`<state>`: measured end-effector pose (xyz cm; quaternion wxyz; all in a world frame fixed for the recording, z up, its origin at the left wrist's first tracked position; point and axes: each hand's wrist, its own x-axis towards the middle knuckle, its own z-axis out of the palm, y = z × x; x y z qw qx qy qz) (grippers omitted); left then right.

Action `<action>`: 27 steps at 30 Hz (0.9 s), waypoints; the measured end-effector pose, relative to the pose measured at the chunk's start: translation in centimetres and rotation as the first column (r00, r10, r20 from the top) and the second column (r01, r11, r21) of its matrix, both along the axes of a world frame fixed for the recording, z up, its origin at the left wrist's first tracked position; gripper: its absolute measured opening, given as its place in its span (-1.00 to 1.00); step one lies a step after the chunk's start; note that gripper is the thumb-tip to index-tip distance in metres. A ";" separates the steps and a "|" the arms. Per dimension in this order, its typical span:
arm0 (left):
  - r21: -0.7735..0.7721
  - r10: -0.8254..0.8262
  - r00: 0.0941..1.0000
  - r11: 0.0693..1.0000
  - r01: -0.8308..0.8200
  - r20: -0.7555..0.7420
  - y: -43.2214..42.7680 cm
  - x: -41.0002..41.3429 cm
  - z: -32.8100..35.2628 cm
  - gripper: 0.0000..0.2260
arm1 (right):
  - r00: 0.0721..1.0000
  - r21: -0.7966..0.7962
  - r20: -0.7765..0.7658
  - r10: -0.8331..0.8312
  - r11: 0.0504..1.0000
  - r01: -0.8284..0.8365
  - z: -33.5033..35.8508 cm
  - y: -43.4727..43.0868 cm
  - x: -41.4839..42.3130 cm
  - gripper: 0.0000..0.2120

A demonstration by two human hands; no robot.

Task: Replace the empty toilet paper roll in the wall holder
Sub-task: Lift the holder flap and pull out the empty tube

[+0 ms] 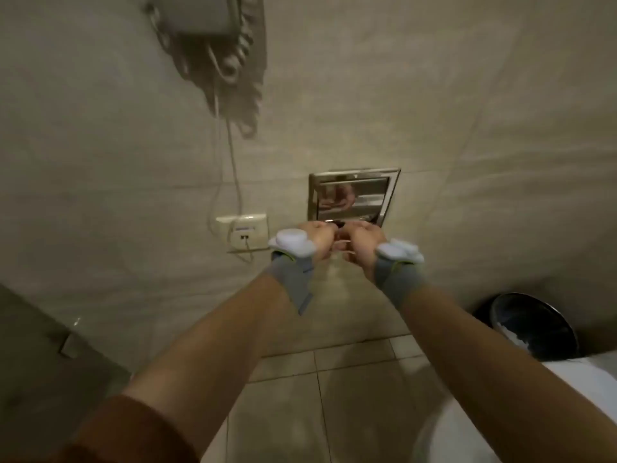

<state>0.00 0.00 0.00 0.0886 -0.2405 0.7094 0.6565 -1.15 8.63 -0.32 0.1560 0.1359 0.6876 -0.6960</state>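
Head view, looking down a tiled bathroom wall. The recessed steel toilet paper holder point(354, 195) sits just above centre, its hinged mirror-finish cover reflecting the hands; both hands meet at its lower edge, at 6 o'clock of the frame of the holder. The left hand point(315, 240) is curled, fingers bent inward under the cover; the right hand point(362, 243) is likewise curled, close beside the left, nearly touching it; between them a pale, thin shape shows, too blurred to name, so what either hand grasps cannot be told, nor whether a roll sits in the holder. Each wrist carries a grey strap with a white sensor pod: left wrist band point(290, 262); right wrist band point(399, 265); a rust-coloured sleeve point(133, 432) covers the left upper forearm at 7 o'clock of the view. At 9 o'clock of the holder, a wall socket plate point(243, 230) with a plugged cord point(233, 155) rising to a wall-mounted phone point(207, 15) with a coiled lead at 11 o'clock. At 4 o'clock, a round waste bin point(531, 325) with a dark liner stands on the tiled floor point(317, 396); a white toilet edge point(500, 422) fills the 5 o'clock corner.
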 end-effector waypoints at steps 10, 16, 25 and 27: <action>0.084 -0.003 0.930 0.996 0.036 -0.368 -1.4 -3.5 -9.2 -0.81 | 0.994 -0.373 -0.100 0.033 0.925 -0.068 -7.9 1.2 -4.3 -0.83; 0.061 0.044 0.916 0.998 -0.022 -0.398 -2.9 -2.7 -10.8 -0.77 | 0.995 -0.435 -0.098 -0.023 0.900 -0.022 -7.9 0.7 -2.6 -0.80; 0.007 0.052 0.885 0.998 -0.055 -0.462 -1.3 0.3 -9.5 -0.86 | 0.982 -0.444 -0.146 -0.122 0.895 0.045 -7.8 2.7 1.7 -0.88; 0.014 0.047 0.878 0.999 -0.047 -0.475 -0.7 0.3 -9.0 -0.76 | 0.975 -0.469 -0.166 -0.148 0.881 0.053 -7.1 3.1 2.8 -0.88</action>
